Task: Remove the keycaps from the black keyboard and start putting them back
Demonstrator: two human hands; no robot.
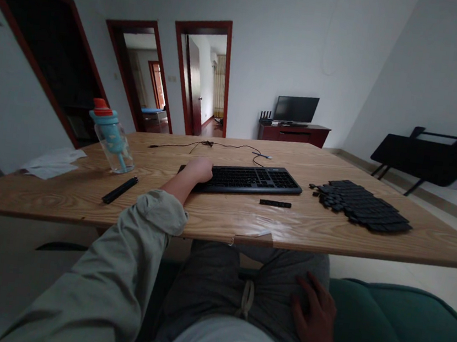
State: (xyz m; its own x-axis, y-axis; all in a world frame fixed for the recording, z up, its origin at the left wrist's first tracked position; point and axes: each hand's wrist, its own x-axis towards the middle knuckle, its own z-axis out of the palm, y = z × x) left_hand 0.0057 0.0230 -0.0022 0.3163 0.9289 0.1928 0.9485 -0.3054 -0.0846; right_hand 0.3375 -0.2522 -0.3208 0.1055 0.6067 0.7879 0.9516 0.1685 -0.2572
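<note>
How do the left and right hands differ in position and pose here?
The left hand is at the left end of the keyboard; the right hand rests on the right thigh. The left hand's fingers are mostly hidden, while the right hand's are visibly spread. Both are bare.

My left arm (128, 258) reaches forward, wrist (180, 185) bare, and my left hand (200, 168) is curled with its back toward me, fingertips hidden. My right hand (319, 314) rests loosely on my right thigh (280, 291), fingers slightly spread.
</note>
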